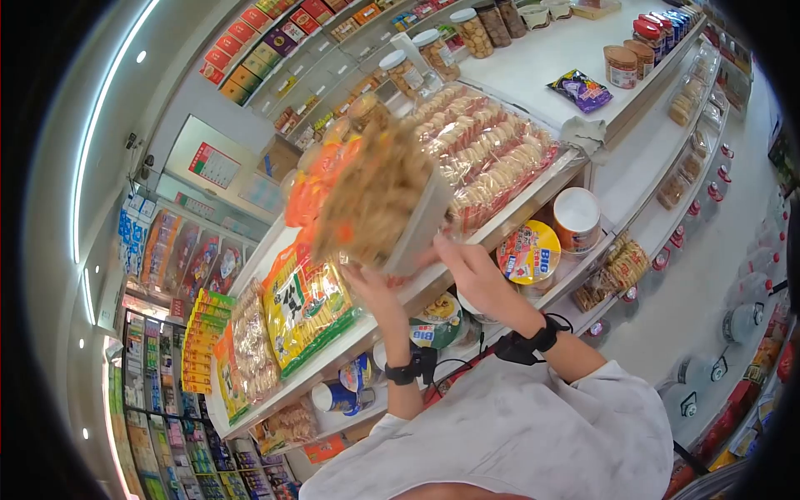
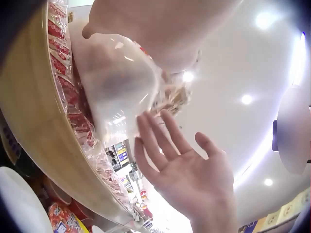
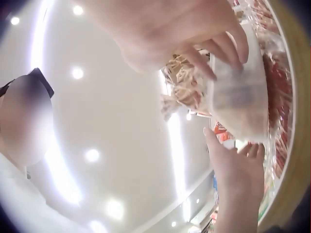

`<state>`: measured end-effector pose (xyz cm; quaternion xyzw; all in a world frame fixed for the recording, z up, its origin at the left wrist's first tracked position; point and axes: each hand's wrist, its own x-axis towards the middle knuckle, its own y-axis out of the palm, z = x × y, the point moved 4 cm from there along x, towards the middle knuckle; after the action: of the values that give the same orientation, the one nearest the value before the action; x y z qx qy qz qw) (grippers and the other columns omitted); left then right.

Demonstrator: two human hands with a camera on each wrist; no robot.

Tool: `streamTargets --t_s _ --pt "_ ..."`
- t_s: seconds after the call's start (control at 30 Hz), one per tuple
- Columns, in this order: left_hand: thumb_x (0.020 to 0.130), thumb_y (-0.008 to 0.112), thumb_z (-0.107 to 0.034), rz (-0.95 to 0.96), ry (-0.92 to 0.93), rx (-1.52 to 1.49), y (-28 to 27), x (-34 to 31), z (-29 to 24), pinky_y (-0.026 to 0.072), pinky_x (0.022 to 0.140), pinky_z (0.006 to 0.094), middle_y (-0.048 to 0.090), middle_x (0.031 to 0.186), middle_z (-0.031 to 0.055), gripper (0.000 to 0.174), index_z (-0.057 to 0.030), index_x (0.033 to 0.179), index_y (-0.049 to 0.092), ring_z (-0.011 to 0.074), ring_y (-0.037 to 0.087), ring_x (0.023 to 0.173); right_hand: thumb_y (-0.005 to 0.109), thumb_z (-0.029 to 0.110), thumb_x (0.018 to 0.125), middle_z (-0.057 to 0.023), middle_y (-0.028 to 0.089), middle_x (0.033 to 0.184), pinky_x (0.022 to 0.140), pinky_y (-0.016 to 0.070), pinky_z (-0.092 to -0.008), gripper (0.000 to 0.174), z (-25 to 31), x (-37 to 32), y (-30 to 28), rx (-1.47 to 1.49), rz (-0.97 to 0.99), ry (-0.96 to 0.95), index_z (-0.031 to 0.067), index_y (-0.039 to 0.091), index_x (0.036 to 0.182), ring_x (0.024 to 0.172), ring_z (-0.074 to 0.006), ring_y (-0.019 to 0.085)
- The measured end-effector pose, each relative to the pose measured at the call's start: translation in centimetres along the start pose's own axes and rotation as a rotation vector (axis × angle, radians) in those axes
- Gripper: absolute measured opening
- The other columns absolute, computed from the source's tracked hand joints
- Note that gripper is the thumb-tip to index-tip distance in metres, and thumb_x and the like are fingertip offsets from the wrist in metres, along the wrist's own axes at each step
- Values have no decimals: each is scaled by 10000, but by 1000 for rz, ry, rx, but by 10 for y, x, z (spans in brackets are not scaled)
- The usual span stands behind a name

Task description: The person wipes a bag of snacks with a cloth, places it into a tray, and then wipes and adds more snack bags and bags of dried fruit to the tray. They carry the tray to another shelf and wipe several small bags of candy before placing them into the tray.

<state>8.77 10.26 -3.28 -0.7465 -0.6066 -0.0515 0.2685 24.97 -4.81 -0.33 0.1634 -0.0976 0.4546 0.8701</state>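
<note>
A white plastic tub (image 1: 414,218) filled with brown wrapped snacks (image 1: 367,200) is tilted over the counter, blurred in the head view. My left hand (image 1: 375,287) holds its lower corner; in the right wrist view that left hand (image 3: 238,170) has its fingers bent under the tub (image 3: 240,92) and its thumb pointing up. At the tub's near side is my right hand (image 1: 471,267). Seen from the left wrist, the right hand (image 2: 189,174) is spread, fingertips at the tub's wall (image 2: 116,82).
Bagged round crackers (image 1: 492,150) lie on the counter right of the tub. A yellow-green snack bag (image 1: 304,304) lies to its left, near orange packs (image 1: 321,179). Instant noodle cups (image 1: 529,252) stand on the shelf below. Jars (image 1: 435,52) line the back.
</note>
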Motion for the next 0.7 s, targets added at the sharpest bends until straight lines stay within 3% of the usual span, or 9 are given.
streamTargets --t_s 0.03,0.07,0.13,0.2,0.33,0.5,0.57,0.67,0.7 --pt "1091 365 -420 -41 20 32 -4 1 26 250 1189 371 286 1578 190 696 32 1570 138 260 323 1437 476 293 1055 -233 663 1171 965 455 -357 410 4 -6 3 65 120 92 -48 620 1231 1103 -275 635" --pt "1093 356 -436 -88 40 63 -10 1 39 270 1180 367 337 1554 169 691 33 1565 171 247 365 1408 484 290 1053 -220 669 1149 954 457 -352 400 7 -4 -9 -27 -19 44 -45 619 1226 1085 -258 638" --pt "1094 337 -435 -42 -109 -204 -23 -8 6 222 1207 383 139 1645 203 721 36 1581 90 302 187 1512 499 284 1048 -195 680 1105 933 462 -341 382 13 13 -34 -210 -273 -60 -39 617 1215 1049 -224 642" --pt "1105 318 -400 -123 -220 -366 -25 -8 -28 270 1188 376 156 1642 195 673 16 1588 101 293 201 1503 517 272 1042 -187 674 1093 932 461 -344 365 10 36 -47 -110 -331 -129 -36 613 1211 1046 -219 635" --pt "1093 351 -424 -83 -95 -545 -32 23 38 354 1132 379 294 1574 166 639 -9 1556 204 271 356 1418 512 294 1045 -169 663 1127 944 451 -336 398 14 78 -34 -50 -301 -136 -50 586 1231 1038 -229 617" --pt "1071 382 -460 -5 -327 -852 -20 40 43 446 1041 415 549 1381 101 523 -82 1426 451 240 535 1274 445 517 1028 -89 564 1356 1041 386 -313 660 -20 103 7 214 60 396 -12 503 1418 1239 -179 489" --pt "1072 386 -431 35 -442 -895 -19 37 29 476 1004 415 588 1328 75 487 -82 1398 484 219 566 1235 465 490 1032 -79 589 1315 1033 396 -317 601 -60 109 1 238 -4 396 2 524 1378 1203 -167 520" --pt "1074 395 -405 -4 -512 -909 -28 26 35 465 1016 393 584 1339 68 468 -81 1397 490 215 560 1238 485 408 1035 -34 642 1175 900 470 -332 437 -47 88 9 202 -67 405 54 577 1274 1039 -156 592" --pt "1066 411 -412 -69 -404 -962 -28 22 40 448 1033 373 574 1365 58 481 -80 1406 489 205 552 1246 482 383 1036 -37 643 1172 890 473 -330 408 -63 83 0 152 -98 411 64 580 1271 1037 -158 593"
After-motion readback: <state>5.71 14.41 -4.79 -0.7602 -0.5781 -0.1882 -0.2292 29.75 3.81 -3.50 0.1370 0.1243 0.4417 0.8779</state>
